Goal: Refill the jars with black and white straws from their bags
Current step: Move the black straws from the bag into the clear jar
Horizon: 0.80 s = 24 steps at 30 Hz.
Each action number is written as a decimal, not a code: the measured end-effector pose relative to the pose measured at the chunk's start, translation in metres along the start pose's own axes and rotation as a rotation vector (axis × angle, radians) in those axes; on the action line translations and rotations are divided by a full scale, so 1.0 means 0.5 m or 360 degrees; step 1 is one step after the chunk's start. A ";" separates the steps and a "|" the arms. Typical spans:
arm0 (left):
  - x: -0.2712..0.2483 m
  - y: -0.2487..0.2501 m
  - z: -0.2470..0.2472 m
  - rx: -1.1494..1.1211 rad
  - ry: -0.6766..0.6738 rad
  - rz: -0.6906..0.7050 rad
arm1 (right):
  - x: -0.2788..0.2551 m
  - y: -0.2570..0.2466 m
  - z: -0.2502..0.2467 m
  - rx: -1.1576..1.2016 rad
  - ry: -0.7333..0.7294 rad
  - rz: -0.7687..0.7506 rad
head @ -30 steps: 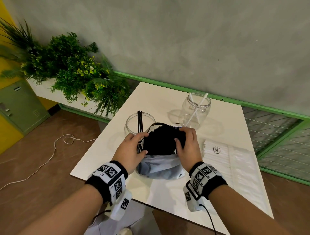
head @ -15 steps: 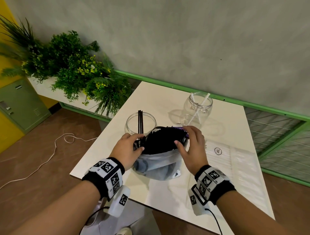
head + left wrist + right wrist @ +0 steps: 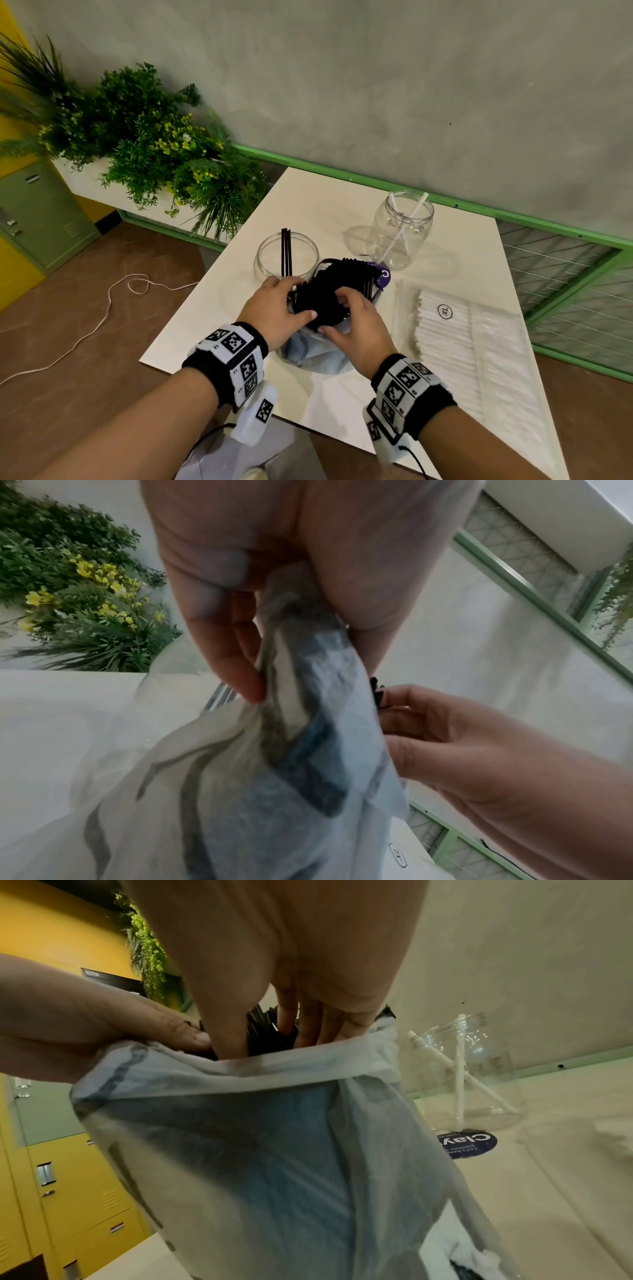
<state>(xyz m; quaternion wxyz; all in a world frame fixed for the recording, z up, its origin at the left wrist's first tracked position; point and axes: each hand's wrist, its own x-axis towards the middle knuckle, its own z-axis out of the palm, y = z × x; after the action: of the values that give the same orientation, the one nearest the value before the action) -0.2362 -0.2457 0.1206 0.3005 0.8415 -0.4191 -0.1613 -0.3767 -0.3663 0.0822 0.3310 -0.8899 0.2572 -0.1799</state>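
A translucent bag (image 3: 317, 356) of black straws (image 3: 334, 284) stands upright near the table's front edge. My left hand (image 3: 294, 298) grips the bag's left side, the plastic pinched between fingers and thumb (image 3: 301, 656). My right hand (image 3: 334, 311) reaches into the bag mouth, its thumb and fingers closed round a bunch of black straws (image 3: 263, 1023). Behind the bag, the left glass jar (image 3: 270, 255) holds a few black straws (image 3: 286, 250). The right glass jar (image 3: 402, 228) holds two white straws (image 3: 409, 222). A flat bag of white straws (image 3: 459, 346) lies to the right.
The white table (image 3: 342, 202) sits against a grey wall with a green rail. A planter of green foliage (image 3: 147, 144) stands off the table's left edge. A round purple label (image 3: 467, 1144) lies by the right jar. A white cable (image 3: 102, 315) trails on the floor.
My right hand has left the bag's far right rim and come to the near side, closing on the straws. My left thumb has slid across the bag's front.
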 end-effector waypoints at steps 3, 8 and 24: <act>0.001 -0.001 0.002 -0.0019 -0.0033 0.0022 | 0.016 -0.009 0.012 -0.0157 0.0021 0.0047; 0.002 -0.017 0.001 -0.0078 -0.0039 0.0044 | 0.024 -0.016 0.027 -0.0298 -0.0003 0.0048; -0.001 0.005 -0.016 0.0112 0.0097 0.0141 | 0.026 0.007 -0.062 -0.0465 0.0434 -0.0490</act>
<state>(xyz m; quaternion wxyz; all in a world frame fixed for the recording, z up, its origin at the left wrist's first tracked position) -0.2338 -0.2437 0.1284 0.2902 0.8366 -0.4521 -0.1074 -0.3826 -0.3914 0.1040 0.1299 -0.9245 0.1840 -0.3076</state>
